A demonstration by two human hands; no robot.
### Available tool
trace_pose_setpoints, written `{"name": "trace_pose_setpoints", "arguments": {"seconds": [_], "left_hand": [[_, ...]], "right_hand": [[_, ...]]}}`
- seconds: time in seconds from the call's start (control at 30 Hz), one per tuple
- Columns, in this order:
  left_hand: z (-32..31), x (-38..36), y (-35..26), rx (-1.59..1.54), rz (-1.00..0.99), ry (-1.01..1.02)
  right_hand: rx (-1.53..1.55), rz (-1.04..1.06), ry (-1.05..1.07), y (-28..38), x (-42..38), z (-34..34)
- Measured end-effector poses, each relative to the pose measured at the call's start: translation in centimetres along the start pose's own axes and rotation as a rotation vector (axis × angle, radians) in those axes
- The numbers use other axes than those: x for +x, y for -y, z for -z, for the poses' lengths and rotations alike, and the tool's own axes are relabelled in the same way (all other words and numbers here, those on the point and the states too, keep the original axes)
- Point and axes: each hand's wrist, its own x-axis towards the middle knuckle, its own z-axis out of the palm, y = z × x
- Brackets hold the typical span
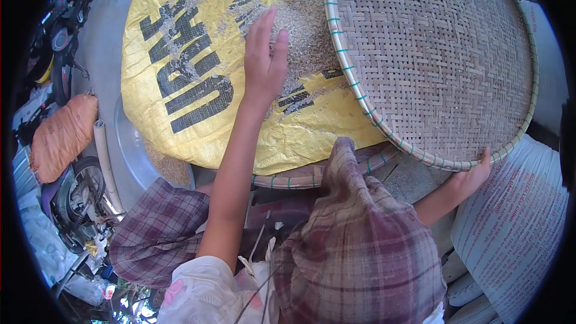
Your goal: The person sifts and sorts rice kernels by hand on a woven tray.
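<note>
My left hand (pixel 264 60) is stretched out over a yellow woven sack (pixel 240 138), its fingers extended and nothing in them. Husk-like grain (pixel 294 18) lies spread on the sack around and beyond the fingertips. On the right, a round woven bamboo tray (pixel 444 66) is tilted beside the grain, its rim bound with green ties. The lower rim of this tray is gripped by my right hand (pixel 474 174), with most of its fingers hidden behind the weave. Beneath the sack shows the rim of another bamboo tray (pixel 288 181).
A metal basin (pixel 129 144) with some grain (pixel 168 165) stands left of the sack. Printed white sacks (pixel 522 222) lie at the right. Motorbike parts (pixel 84 189) and an orange bundle (pixel 65 138) are at the far left. My plaid-covered knees (pixel 366 246) are close below the trays.
</note>
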Motion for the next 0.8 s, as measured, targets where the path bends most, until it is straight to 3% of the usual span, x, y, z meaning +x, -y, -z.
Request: {"name": "trace_pose_setpoints", "arguments": {"seconds": [0.3, 0.5, 0.8], "left_hand": [[-0.6, 0.7, 0.0, 0.262, -0.230, 0.058], [0.2, 1.0, 0.0, 0.326, -0.229, 0.130], [0.9, 2.8, 1.0, 0.195, -0.298, 0.102]], "right_hand": [[-0.053, 0.094, -0.016, -0.6, -0.7, -0.6], [-0.083, 0.140, -0.013, -0.1, -1.8, -1.3], [-0.129, 0.140, -0.048, 0.3, -2.5, -2.1]]}}
